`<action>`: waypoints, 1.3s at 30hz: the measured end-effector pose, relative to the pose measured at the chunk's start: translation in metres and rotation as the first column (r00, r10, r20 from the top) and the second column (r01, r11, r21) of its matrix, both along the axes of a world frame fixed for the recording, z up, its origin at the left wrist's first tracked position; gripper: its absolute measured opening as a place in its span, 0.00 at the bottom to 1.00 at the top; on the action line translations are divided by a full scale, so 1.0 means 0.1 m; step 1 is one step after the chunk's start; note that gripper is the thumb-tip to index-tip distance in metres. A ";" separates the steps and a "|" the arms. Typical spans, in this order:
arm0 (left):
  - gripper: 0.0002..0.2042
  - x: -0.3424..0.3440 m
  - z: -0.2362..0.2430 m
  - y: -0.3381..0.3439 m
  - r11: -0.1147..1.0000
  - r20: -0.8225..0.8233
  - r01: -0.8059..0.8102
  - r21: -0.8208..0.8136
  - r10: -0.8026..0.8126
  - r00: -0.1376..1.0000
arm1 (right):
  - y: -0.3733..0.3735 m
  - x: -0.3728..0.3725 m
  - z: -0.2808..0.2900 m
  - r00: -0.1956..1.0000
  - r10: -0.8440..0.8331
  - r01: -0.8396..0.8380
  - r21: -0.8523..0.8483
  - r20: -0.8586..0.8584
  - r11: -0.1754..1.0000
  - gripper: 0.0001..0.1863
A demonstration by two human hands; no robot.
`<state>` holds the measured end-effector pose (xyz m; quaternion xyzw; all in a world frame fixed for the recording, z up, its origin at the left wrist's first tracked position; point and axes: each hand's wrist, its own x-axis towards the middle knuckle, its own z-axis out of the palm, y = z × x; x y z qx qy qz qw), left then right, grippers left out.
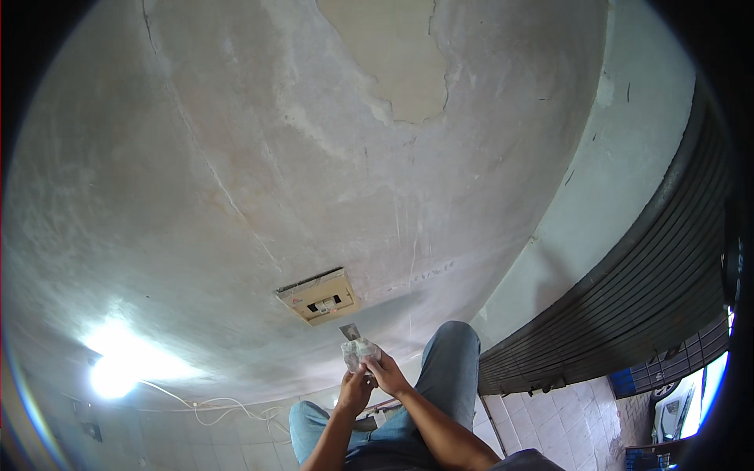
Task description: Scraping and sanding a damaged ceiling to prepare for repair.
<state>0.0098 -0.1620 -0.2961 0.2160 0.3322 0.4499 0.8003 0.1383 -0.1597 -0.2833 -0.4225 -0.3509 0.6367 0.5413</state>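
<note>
Both hands meet in front of my knees, below the wall box. My right hand (386, 375) is closed at the edge of a pale, whitish-grey crumpled thing (358, 352); whether it is a plastic wrap or a lump of filler cannot be made out. My left hand (355, 393) is closed just beneath it, fingers bent against its lower edge. A flat grey blade (349, 332), like a putty knife's, sticks out beyond the pale thing toward the wall. Its handle is hidden, so I cannot tell which hand has it.
A beige breaker box (319, 299) is set in the patchy plastered wall (236, 157). At the left a bright lamp (114, 377) shines, with a pale cable (212, 402) trailing from it. A dark ribbed roller shutter (628, 290) curves along the right, above a tiled floor (542, 416).
</note>
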 end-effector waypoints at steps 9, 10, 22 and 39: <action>0.04 0.10 0.14 0.03 0.948 -0.445 0.155 0.279 -0.015 0.895 | -0.01 0.06 -0.08 0.992 -0.125 0.128 0.114 -0.031 0.985 0.23; 0.05 0.10 0.16 0.06 0.942 -0.467 0.149 0.302 0.011 0.884 | 0.01 0.03 -0.09 0.979 -0.195 0.183 0.173 0.055 0.968 0.23; 0.08 0.54 0.38 -0.14 0.939 -0.635 0.043 0.341 0.196 0.747 | 0.10 0.04 -0.18 0.735 -0.673 0.677 0.039 -0.085 0.735 0.17; 0.28 -0.07 3.71 1.10 0.096 -0.101 0.785 0.612 0.994 -0.043 | 0.29 0.01 -0.30 0.872 -0.485 0.485 0.025 0.064 0.874 0.18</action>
